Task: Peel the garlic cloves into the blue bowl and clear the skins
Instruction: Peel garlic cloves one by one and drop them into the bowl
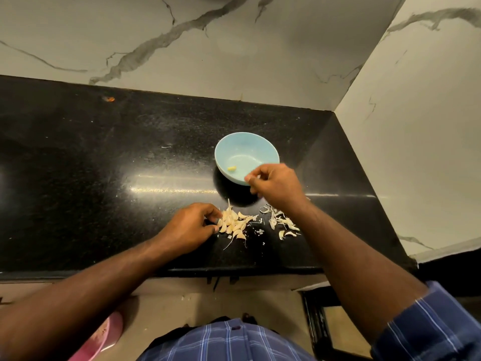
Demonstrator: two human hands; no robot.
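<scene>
A light blue bowl [246,149] stands on the black counter [104,178] with one yellowish peeled clove [232,168] inside. My right hand [276,186] hovers over the bowl's near rim, its fingers curled and its fingertips pinched together; what they hold is too small to see. A pile of unpeeled garlic cloves [234,224] lies near the counter's front edge. My left hand [190,227] rests at the pile's left side, fingers curled against the cloves. Loose skins [281,222] lie scattered to the right of the pile, partly under my right forearm.
Marble-patterned walls [234,48] close in the counter at the back and right. A small orange speck [109,99] lies far back left. Below the counter edge I see the floor, a pink object [104,337] and a black frame [317,327].
</scene>
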